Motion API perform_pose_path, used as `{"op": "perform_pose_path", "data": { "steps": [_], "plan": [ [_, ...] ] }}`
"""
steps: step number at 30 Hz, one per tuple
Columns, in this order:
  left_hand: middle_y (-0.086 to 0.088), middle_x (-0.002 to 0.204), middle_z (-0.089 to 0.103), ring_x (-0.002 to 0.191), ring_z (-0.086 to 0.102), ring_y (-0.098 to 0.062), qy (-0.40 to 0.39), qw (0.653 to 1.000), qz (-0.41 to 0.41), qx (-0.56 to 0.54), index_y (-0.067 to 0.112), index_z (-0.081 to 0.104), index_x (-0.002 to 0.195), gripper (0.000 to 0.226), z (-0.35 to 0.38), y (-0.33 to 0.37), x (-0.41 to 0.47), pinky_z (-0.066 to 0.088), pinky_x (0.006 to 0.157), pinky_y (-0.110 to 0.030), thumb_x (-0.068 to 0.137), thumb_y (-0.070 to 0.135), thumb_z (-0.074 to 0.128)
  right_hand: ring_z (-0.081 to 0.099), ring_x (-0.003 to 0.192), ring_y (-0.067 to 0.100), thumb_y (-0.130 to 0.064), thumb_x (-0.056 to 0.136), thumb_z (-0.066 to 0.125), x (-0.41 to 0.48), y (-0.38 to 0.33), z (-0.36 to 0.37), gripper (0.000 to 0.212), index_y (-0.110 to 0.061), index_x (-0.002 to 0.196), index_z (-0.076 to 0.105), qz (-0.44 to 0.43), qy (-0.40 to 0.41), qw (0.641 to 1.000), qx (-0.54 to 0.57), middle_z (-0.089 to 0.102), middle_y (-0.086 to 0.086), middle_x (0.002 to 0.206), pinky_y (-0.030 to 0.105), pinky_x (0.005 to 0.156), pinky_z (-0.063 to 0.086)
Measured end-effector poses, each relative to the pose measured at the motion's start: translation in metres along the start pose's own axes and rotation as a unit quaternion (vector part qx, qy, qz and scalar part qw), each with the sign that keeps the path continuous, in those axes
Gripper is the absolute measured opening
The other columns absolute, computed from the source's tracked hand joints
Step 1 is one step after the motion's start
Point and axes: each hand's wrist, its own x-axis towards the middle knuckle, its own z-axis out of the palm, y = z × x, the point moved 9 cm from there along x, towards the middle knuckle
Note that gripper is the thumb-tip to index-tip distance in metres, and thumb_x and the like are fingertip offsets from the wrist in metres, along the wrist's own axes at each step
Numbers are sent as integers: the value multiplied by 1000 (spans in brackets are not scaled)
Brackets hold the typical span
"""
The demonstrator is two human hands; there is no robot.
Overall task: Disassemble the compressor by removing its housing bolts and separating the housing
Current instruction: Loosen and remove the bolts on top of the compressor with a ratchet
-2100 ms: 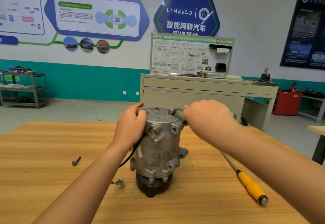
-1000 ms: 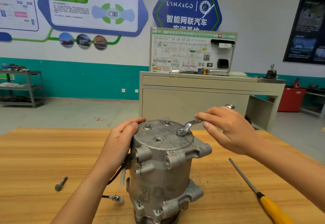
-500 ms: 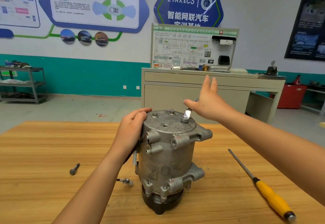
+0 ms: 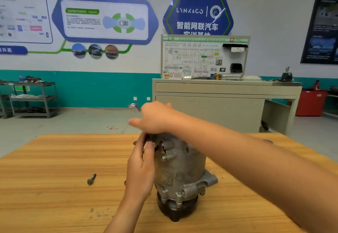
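A grey metal compressor (image 4: 180,172) stands upright on its black pulley end on the wooden table (image 4: 54,159). My left hand (image 4: 141,167) grips the compressor's upper left side, fingers curled round its edge. My right hand (image 4: 155,117) reaches across the top of the housing and holds a silver wrench (image 4: 134,106), whose free end sticks out to the upper left. The housing's top face and its bolts are hidden under my right hand. One loose dark bolt (image 4: 91,178) lies on the table to the left.
The far table edge runs just behind the compressor. Beyond it stands a beige cabinet (image 4: 219,101) with a wiring display board (image 4: 204,57). A metal shelf cart (image 4: 31,99) is at the far left, a red bin (image 4: 311,102) at the far right.
My right hand has swung the wrench round from the right side of the housing top to the left. The screwdriver with the yellow handle has dropped out of view. My left hand stays on the compressor.
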Motion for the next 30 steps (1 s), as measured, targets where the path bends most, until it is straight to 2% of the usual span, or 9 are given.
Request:
{"op": "perform_pose_path", "data": {
  "steps": [3,5,7,9,14,17,21,26,30],
  "plan": [
    [13,79,64,82,58,-2,15,999,27,31,16,60,91,16,-2,0,-1,42,67,-10,93,15,45,35,128,25,-57,91,34,-31,-25,6,65,-6,132,42,-27,84,995,42,52,10,128,56,109,2],
    [-8,99,64,101,60,-20,11,998,45,47,-1,54,112,24,1,-2,1,47,83,-27,92,11,49,24,135,16,-60,90,34,-67,-31,3,74,-14,145,19,-60,155,980,110,39,3,143,51,109,-11],
    [-16,114,60,110,57,-29,5,999,30,22,3,46,128,45,4,1,5,46,92,-46,89,23,56,39,126,8,-63,84,40,-107,-26,-11,68,-23,139,36,-96,261,940,199,54,-4,128,51,112,-6],
    [1,112,61,108,58,-15,-4,1000,19,-14,24,49,124,35,7,4,12,48,92,-42,90,30,59,53,110,2,-64,77,48,-149,1,-22,48,-30,108,63,-87,382,862,323,65,-14,105,51,110,16],
    [14,93,61,86,58,4,7,999,38,6,40,55,94,19,3,5,28,46,70,-13,94,21,51,67,87,10,-63,76,50,-208,114,-5,42,-28,65,70,91,525,575,621,72,-4,79,16,74,49],
    [10,91,62,78,57,7,22,999,31,-20,38,56,93,20,4,2,28,47,65,-11,95,18,51,69,78,11,-41,88,43,-209,169,-2,31,-23,75,64,179,543,514,639,72,-2,76,17,67,48],
    [11,91,61,78,57,8,37,998,27,-49,37,56,94,20,6,0,26,47,65,-11,96,18,49,65,67,6,-27,96,46,-155,228,15,8,-21,97,51,310,471,564,604,70,0,87,20,59,42],
    [12,93,60,79,56,8,34,998,29,-50,38,54,94,21,7,-1,27,48,68,-13,96,18,49,64,88,22,-31,87,60,-55,230,33,47,-3,121,45,367,253,727,523,61,7,101,26,52,31],
    [12,94,60,79,56,10,24,998,32,-48,38,54,94,21,7,2,27,46,66,-10,96,17,49,56,59,10,-32,87,63,3,173,18,37,-3,106,52,280,26,905,318,65,10,104,20,45,32]
  ]
}}
